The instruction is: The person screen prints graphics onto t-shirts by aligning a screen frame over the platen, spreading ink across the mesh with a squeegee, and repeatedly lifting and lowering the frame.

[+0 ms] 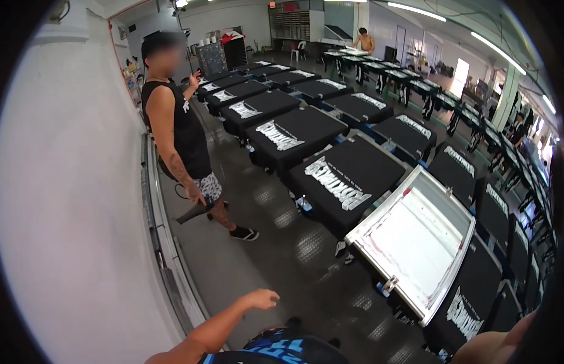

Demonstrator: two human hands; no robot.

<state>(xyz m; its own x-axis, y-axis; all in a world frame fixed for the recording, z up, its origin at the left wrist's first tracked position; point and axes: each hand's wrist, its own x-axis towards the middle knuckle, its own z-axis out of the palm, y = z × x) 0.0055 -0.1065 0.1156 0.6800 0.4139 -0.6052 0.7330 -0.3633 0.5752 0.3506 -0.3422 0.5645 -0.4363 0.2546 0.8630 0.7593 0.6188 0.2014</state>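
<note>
My left hand (261, 298) hangs in the air over the dark floor, its fingers curled in, with nothing visible in them. At the lower right edge part of my bare right arm (497, 347) shows; its fingers are out of sight. Nearest to that arm is a black shirt (467, 318) with white lettering, lying flat on a printing board. A silver-framed printing screen (424, 233) rests over the boards just beyond it, with white ink across its mesh. Another black shirt (349, 176) with the same white print lies past the screen.
A person (179, 127) in a black sleeveless top stands at the left, holding a dark tool (194, 212) low. Rows of boards with black shirts (297, 130) run to the back. A second person (365, 41) stands at a far row. The white wall (69, 182) borders the left.
</note>
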